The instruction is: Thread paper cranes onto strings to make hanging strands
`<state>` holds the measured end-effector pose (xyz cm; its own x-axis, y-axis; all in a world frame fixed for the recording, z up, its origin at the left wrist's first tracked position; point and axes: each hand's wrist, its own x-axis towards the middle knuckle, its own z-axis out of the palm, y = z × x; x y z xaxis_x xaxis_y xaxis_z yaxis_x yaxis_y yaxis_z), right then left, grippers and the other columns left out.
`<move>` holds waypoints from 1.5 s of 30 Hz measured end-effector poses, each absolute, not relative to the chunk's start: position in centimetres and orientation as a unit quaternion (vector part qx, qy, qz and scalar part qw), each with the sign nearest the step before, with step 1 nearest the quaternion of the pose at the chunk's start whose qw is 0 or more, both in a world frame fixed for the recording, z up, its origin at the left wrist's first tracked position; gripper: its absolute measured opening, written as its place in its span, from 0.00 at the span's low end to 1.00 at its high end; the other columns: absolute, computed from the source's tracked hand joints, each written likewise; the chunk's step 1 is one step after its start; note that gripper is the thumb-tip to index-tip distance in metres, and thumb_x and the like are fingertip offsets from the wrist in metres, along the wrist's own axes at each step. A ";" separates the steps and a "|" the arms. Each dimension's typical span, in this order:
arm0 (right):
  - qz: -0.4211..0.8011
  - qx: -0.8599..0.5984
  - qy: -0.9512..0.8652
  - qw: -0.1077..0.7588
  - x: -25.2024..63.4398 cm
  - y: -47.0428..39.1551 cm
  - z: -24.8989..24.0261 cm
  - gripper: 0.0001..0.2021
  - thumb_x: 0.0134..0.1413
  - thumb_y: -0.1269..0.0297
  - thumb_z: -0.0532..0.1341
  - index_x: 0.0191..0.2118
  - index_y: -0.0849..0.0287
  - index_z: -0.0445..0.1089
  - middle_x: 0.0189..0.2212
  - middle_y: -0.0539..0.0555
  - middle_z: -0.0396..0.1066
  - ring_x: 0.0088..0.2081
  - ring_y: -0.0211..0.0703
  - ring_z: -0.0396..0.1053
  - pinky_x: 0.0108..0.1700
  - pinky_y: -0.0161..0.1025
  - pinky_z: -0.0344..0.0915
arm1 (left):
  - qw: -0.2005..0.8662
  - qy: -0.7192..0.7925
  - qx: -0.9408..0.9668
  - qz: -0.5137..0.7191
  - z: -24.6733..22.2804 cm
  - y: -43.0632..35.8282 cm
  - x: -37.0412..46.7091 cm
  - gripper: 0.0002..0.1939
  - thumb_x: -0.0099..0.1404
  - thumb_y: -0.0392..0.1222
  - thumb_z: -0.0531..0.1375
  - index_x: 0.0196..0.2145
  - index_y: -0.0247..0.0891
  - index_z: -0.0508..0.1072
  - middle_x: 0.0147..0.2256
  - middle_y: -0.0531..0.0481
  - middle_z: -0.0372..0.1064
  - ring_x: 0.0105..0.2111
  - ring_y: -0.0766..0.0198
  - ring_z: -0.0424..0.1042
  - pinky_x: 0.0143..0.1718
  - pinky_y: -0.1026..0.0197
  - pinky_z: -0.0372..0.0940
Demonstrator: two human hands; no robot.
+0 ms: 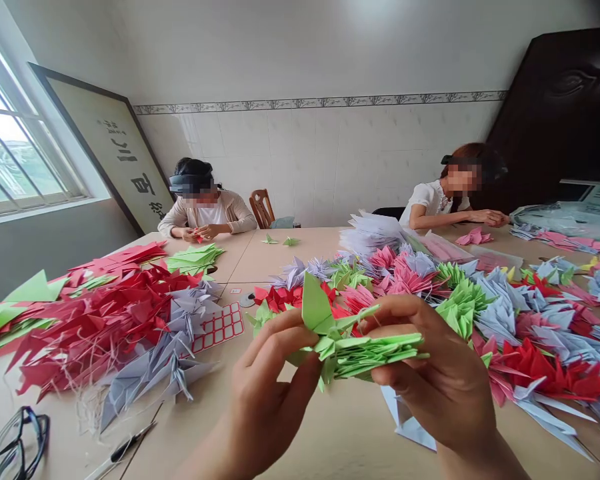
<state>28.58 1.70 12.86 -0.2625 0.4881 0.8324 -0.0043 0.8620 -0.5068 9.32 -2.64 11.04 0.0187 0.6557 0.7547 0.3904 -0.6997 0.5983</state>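
Note:
Between my two hands, above the near part of the table, is a bundle of green folded paper cranes (367, 357), pressed flat together. My left hand (275, 380) pinches its left end, where one wide green wing (316, 303) stands up. Fingers of my right hand (430, 367) close around the right end, the thumb below and the other fingers above. Thin string seems to show near the right fingertips. Partly hidden under my right hand, a pale blue folded paper (413, 427) lies on the table.
Red folded papers (95, 320) and grey-blue cranes (175, 353) pile up at left, beside a label sheet (220, 328). Many coloured cranes (460, 300) cover the right side. Glasses (20, 440) and a black-handled tool (125, 445) lie near left. Two people (205, 207) sit across.

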 end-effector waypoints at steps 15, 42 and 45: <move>0.270 -0.168 -0.740 0.593 28.7 1.7 12.5 0.04 0.56 0.63 0.68 0.38 0.51 0.75 0.33 0.50 0.71 0.30 0.42 0.68 0.31 0.38 0.66 | 0.406 0.336 0.617 0.585 12.1 -3.1 9.7 0.18 0.66 0.34 0.62 0.49 0.55 0.68 0.41 0.56 0.78 0.38 0.66 0.76 0.37 0.66 0.71; 0.643 -0.178 -0.583 0.464 29.4 5.5 11.6 0.08 0.60 0.55 0.64 0.39 0.52 0.76 0.32 0.49 0.76 0.35 0.40 0.71 0.38 0.34 0.66 | -0.001 0.286 0.835 0.470 11.1 -0.9 9.5 0.17 0.64 0.23 0.55 0.47 0.37 0.68 0.44 0.41 0.73 0.38 0.63 0.75 0.36 0.64 0.71; 0.596 -0.209 -0.606 0.484 29.2 5.3 11.6 0.11 0.60 0.53 0.63 0.35 0.54 0.75 0.30 0.49 0.73 0.32 0.39 0.68 0.34 0.33 0.65 | 0.008 0.297 0.828 0.476 11.2 -0.9 9.7 0.15 0.65 0.25 0.56 0.47 0.37 0.69 0.43 0.42 0.73 0.37 0.64 0.75 0.36 0.66 0.71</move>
<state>29.21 5.33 11.62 -0.4446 0.8303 0.3362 -0.3232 0.2013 -0.9247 9.70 -0.90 11.15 0.3711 0.4995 0.7828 0.4837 -0.8236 0.2961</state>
